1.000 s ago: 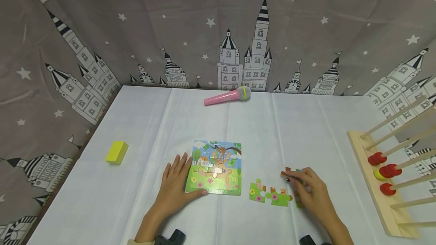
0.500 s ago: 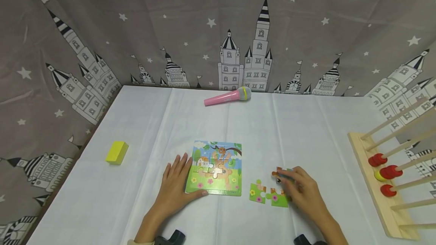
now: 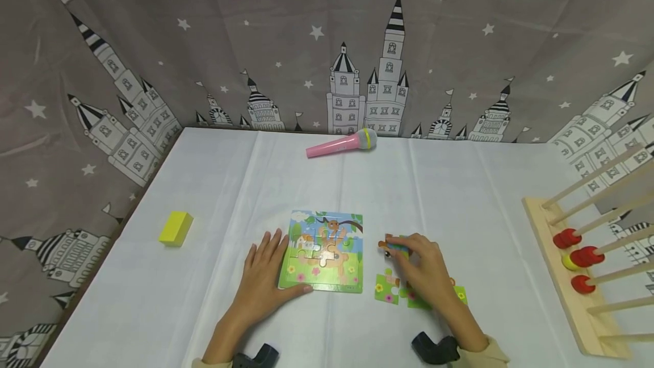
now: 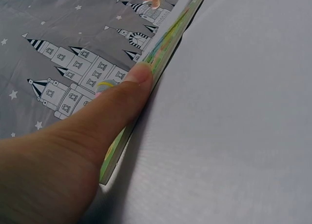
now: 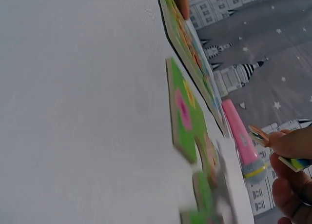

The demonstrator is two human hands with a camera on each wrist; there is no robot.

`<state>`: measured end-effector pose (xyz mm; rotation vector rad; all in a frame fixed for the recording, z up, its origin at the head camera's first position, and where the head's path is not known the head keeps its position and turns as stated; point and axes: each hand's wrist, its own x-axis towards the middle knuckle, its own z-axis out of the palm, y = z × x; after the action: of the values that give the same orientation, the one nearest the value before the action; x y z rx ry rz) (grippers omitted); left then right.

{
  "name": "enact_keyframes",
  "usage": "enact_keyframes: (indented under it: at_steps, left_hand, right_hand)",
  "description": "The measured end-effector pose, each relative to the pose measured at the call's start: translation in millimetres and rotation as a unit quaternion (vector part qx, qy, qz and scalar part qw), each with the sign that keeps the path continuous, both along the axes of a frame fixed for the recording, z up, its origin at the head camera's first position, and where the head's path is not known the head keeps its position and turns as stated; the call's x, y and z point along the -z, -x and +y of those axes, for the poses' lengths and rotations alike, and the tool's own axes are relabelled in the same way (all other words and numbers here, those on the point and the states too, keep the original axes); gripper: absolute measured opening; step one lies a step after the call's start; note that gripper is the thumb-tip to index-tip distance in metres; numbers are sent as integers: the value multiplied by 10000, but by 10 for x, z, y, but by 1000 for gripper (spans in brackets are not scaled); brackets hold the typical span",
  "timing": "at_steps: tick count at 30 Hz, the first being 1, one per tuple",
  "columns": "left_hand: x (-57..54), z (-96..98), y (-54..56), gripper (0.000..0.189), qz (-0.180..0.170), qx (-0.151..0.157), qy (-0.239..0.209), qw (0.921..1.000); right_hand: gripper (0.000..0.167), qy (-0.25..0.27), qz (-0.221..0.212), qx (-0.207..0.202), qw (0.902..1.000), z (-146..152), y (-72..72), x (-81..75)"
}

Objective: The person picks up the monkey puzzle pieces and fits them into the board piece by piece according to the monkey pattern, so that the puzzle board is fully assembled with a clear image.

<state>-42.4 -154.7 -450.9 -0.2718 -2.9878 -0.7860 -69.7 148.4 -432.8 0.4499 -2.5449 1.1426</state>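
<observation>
A square picture puzzle (image 3: 322,251) in a green-edged board lies on the table. My left hand (image 3: 267,277) rests at its left side with fingers spread. Its thumb (image 4: 139,75) lies on the board's near edge. Right of the board, my right hand (image 3: 426,268) pinches a jigsaw piece (image 3: 395,246) between thumb and fingers, raised off the table in the right wrist view. Below it lie a green jigsaw piece with flowers (image 3: 386,289), a second green piece (image 3: 416,301) partly hidden by the hand, and another (image 3: 461,294) beside the wrist.
A pink toy microphone (image 3: 339,145) lies at the table's back edge. Far left is a yellow block (image 3: 176,229). A wooden bead rack (image 3: 572,277) with red and yellow beads stands at the right. Behind hangs a grey castle-print curtain (image 3: 286,27).
My right hand has travelled left and slightly away from me with the jigsaw piece, closer to the board. The rightmost loose piece has come into view. My left hand stays put.
</observation>
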Motion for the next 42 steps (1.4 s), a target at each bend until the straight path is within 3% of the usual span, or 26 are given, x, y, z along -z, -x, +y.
enact_keyframes:
  at_steps: [18, 32, 36, 42]
  left_hand:
    - [6, -3, 10, 103, 39, 13, 61, 10000]
    - [2, -10, 8, 102, 107, 59, 57, 9999]
    - [3, -11, 6, 102, 130, 71, 55, 9999]
    - [0, -12, 5, 102, 156, 78, 68, 9998]
  right_hand:
    - [23, 31, -891, -29, 9960, -714, 130, -12]
    - [34, -199, -1606, -241, 9865, -822, 138, -5]
    - [41, -494, -1584, -144, 9860, -838, 125, -24]
    - [39, -784, -1337, -89, 9879, -860, 112, 6]
